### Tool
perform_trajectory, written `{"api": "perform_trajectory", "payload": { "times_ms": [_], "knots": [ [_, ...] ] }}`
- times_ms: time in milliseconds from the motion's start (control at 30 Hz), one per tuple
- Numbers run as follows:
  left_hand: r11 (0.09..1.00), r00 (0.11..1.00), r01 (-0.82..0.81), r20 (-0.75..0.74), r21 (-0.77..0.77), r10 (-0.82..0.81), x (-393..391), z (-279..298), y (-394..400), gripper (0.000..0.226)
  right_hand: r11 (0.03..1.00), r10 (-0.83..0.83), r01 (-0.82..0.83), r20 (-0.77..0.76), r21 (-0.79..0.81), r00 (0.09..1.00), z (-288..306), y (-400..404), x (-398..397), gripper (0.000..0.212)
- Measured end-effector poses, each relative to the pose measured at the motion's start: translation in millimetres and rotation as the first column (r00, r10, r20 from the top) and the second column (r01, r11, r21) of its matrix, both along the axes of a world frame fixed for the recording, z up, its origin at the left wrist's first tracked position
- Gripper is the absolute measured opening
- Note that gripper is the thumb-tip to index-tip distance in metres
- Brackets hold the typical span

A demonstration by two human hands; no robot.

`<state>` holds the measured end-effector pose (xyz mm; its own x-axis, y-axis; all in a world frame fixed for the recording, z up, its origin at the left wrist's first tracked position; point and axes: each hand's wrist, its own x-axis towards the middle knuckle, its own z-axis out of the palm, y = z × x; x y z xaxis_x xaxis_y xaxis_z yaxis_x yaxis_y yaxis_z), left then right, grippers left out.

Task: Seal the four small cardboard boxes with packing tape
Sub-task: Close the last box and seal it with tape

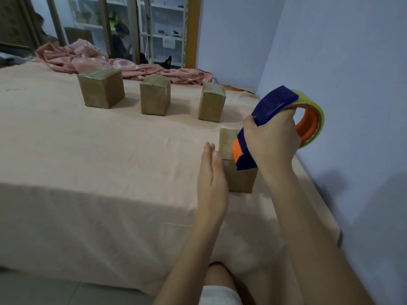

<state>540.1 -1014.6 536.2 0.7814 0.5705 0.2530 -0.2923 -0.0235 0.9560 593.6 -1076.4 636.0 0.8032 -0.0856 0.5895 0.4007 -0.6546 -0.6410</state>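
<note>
Four boxes are sitting on the bed, and I am working on the near one (239,172), which is standing at the right, close to the near edge. I am holding my left hand (211,175) flat and straight-fingered against its left side, steadying it. I am gripping the dispenser (273,111) with my right hand (272,139), fingers curled round its blue body, and its orange-and-blue nose is lying on the box top. Three far boxes, left (100,89), middle (155,95) and right (211,102), are standing in a row, well apart, with glossy tape showing on their tops, so I am judging them done.

I am guessing at the risks. A flat palm is only bracing, not clamping, so a hard pull could be tipping or sliding this light box on the soft sheet. Pulling askew could be laying the strip off the seam, or wrinkling it. If the tape snaps back onto the roll (312,126), finding the end again will be costing time.

Each box is a plain brown cardboard cube with crisp edges and a dull face. I am seeing the roll as clear yellowish film on an orange core, shiny and smooth. Under everything, the sheet (110,161) is lying peach-coloured, matte and faintly creased. Beyond the row, a pink cloth (88,58) is lying rumpled.
</note>
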Motion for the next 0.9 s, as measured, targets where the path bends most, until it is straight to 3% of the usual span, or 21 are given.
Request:
{"api": "perform_trajectory", "payload": {
  "times_ms": [67,233,333,367,433,500,600,700,800,900],
  "knots": [
    [0.996,0.996,0.085,-0.008,-0.017,-0.086,0,-8,-15,0.055,1.0,0.002,-0.002,0.005,0.008,1.0,0,-1,1,0.054],
    [0.994,0.99,0.1,-0.1,-0.038,-0.104,-3,-29,-22,0.065,1.0,-0.012,0.012,0.026,0.021,1.0,-3,-2,4,0.052],
    [0.973,0.993,0.006,-0.118,0.229,0.022,-12,-21,-6,0.082,0.999,-0.019,0.018,0.032,0.03,0.999,-5,-1,6,0.052],
    [0.905,0.991,-0.071,-0.076,0.418,0.113,-13,-14,1,0.087,0.999,-0.02,0.019,0.037,0.033,0.999,-6,-1,6,0.052],
    [0.626,0.982,-0.161,0.058,0.763,0.182,-8,-1,9,0.081,0.999,-0.027,0.025,0.05,0.039,0.998,-6,0,7,0.052],
    [0.419,0.979,-0.139,0.062,0.897,0.193,-5,10,8,0.062,0.999,-0.033,0.031,0.054,0.036,0.998,-6,-1,7,0.051],
    [0.299,0.967,-0.145,0.071,0.943,0.245,-5,12,8,0.05,0.999,-0.009,0.007,0.044,0.048,0.999,-6,-5,8,0.052],
    [0.19,0.948,-0.241,0.189,0.952,0.254,-3,12,13,0.041,0.996,0.022,-0.025,0.027,0.09,0.999,-5,-12,9,0.052],
    [0.117,0.949,-0.261,0.232,0.958,0.214,-1,17,16,0.027,0.976,0.049,-0.04,-0.035,0.213,0.998,-4,-21,13,0.051],
    [0.057,0.954,-0.227,0.21,0.972,0.213,-2,17,18,0.032,0.938,0.07,-0.03,-0.104,0.344,0.992,-4,-28,17,0.053]
  ]
}}
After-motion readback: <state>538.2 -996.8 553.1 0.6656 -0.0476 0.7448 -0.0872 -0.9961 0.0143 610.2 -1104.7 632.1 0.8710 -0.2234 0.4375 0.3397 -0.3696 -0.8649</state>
